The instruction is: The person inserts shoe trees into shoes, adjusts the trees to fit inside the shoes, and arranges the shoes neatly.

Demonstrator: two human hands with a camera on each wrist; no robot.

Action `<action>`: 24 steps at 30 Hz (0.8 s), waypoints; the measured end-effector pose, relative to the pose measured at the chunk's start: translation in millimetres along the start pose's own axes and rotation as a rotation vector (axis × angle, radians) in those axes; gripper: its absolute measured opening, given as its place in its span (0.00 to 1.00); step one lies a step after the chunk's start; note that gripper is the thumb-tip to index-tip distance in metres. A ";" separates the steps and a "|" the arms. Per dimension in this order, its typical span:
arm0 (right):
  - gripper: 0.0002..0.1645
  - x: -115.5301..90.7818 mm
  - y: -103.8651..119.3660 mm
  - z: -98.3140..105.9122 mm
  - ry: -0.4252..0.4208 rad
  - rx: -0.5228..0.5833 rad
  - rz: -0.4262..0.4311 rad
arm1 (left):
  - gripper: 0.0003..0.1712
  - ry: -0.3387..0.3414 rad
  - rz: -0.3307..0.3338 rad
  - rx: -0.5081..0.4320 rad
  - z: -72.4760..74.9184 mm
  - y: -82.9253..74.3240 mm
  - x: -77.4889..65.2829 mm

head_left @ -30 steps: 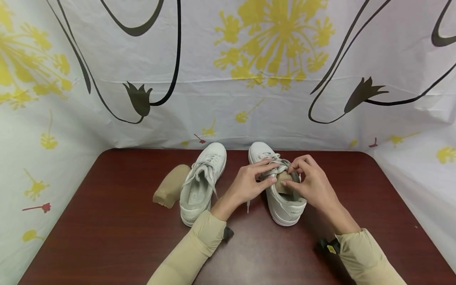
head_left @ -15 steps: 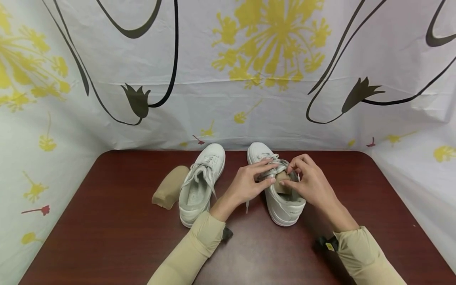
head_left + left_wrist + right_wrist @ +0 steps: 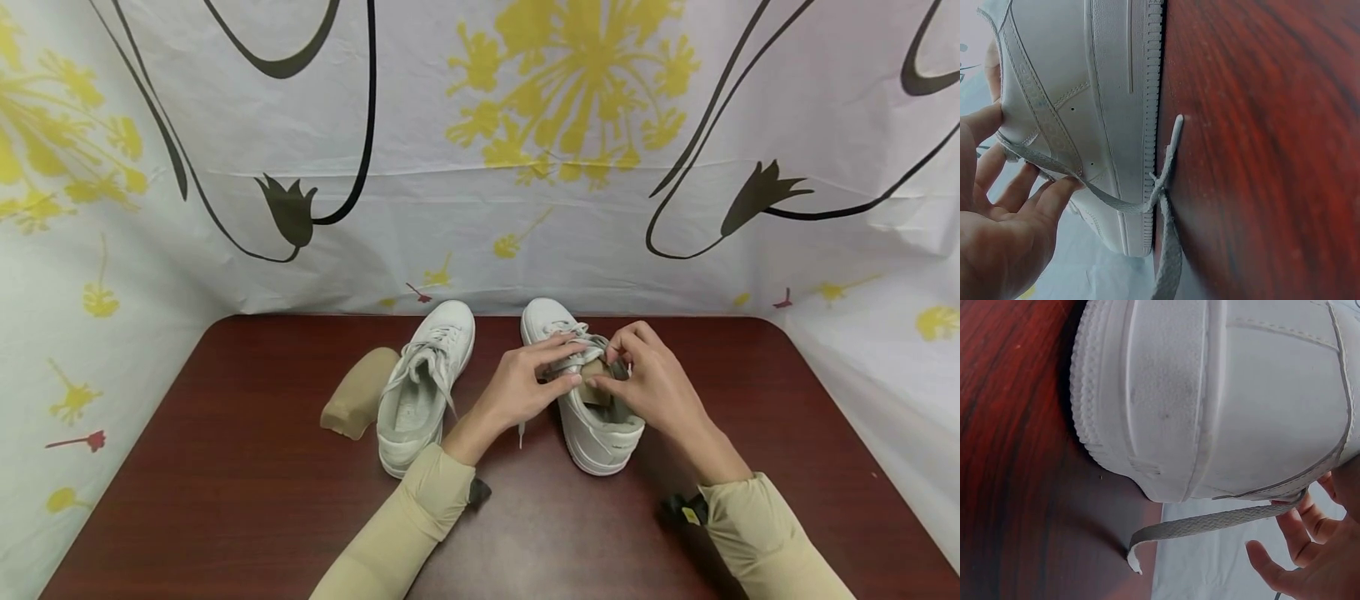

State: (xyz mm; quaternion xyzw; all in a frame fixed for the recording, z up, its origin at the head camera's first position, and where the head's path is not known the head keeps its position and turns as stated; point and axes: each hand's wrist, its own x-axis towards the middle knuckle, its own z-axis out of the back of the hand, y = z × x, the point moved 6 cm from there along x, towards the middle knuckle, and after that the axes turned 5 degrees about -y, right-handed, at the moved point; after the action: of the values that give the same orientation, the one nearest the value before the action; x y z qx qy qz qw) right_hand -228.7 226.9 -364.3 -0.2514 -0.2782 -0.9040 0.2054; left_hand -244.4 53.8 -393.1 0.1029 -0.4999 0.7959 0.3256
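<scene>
Left hand (image 3: 519, 383) gripping a white shoe (image 3: 600, 448), right hand (image 3: 662, 385) at the beige insert (image 3: 596, 395) inside, its hold unclear, dark-red worktop (image 3: 225, 483) beneath

fingers (image 3: 547, 354): on right shoe (image 3: 603, 446) | tan insert (image 3: 596, 393): inside | left shoe (image 3: 403, 450): beside second insert (image 3: 362, 392)

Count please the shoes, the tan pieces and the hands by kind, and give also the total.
White shoes: 2 (left shoe, right shoe)
Tan pieces: 2 (loose piece, partly hidden piece inside right shoe)
Hands: 2 (left hand, right hand)
Total: 6
</scene>
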 end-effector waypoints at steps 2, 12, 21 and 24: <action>0.29 -0.2 -0.4 -0.3 -0.005 0.007 0.004 | 0.24 0.002 0.001 0.001 0.1 0.4 0.0; 0.36 0.8 -2.2 -3.3 0.022 0.029 0.002 | 0.25 -0.006 0.005 0.000 1.2 3.3 -1.2; 0.34 1.7 -2.8 -3.7 0.031 0.016 0.003 | 0.25 0.001 0.002 -0.014 -1.0 3.4 -0.4; 0.34 2.4 -2.9 -4.7 0.044 0.015 -0.008 | 0.25 0.002 0.009 -0.016 -0.9 2.9 -0.4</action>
State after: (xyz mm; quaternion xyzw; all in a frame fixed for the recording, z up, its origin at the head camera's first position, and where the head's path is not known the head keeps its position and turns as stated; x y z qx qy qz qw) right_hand -233.7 225.6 -367.4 -0.2288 -0.2812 -0.9080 0.2098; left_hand -245.8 53.6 -395.9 0.0972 -0.5065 0.7934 0.3232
